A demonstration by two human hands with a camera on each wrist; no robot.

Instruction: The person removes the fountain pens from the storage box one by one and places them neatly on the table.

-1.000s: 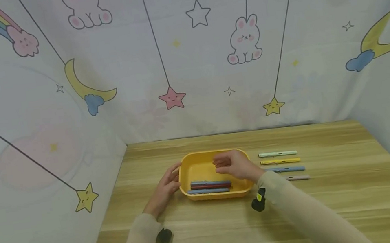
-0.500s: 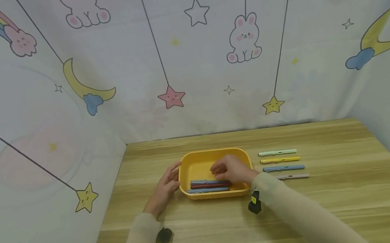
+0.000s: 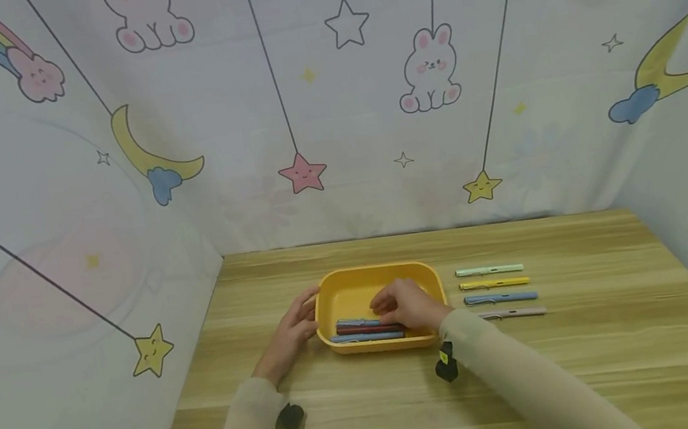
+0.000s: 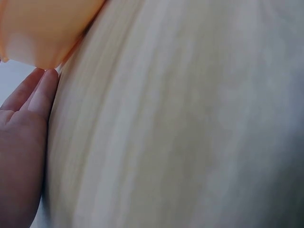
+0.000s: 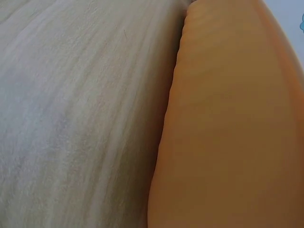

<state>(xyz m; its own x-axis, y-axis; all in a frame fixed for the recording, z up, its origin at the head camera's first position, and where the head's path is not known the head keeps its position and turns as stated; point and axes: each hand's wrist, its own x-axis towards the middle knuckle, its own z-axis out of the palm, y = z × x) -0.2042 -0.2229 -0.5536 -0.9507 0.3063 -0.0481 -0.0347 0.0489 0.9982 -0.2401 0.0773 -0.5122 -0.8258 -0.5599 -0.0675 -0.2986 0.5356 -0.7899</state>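
Head view: looking down onto a wood-grain tabletop (image 3: 622, 344) and a rounded yellow tray (image 3: 341, 289), sitting near the middle of the tabletop. Resting the left hand (image 3: 293, 326) against the tray's left end, touching the outer wall with extended fingers; presenting a wide grip, not wrapping round anything. Arching the right hand (image 3: 413, 305) inside the tray, bending the fingers beside the right ends of the pens; being unable to tell whether pinching a pen. Lying side by side along the tray's near wall: a blue-grey pen (image 3: 355, 322), a dark red pen (image 3: 362, 329) and, nearest, a light blue pen (image 3: 367, 337). Forming a row on the tabletop, just right of the tray: a mint-green pen (image 3: 488, 270), a yellow pen (image 3: 494, 284), a sky-blue pen (image 3: 501, 297) and a pale pink pen (image 3: 516, 313). Wearing cream sleeves (image 3: 513, 359); facing a white backdrop (image 3: 364, 117) printed with stars and rabbits.

Left wrist view: showing the left hand at the left edge, pointing straight fingers (image 4: 46, 92) at the tray and meeting its outer wall at the tips.

Right wrist view: showing the tray's outer wall at close range, standing beside bare tabletop; being unable to tell the right hand's grip from this angle.
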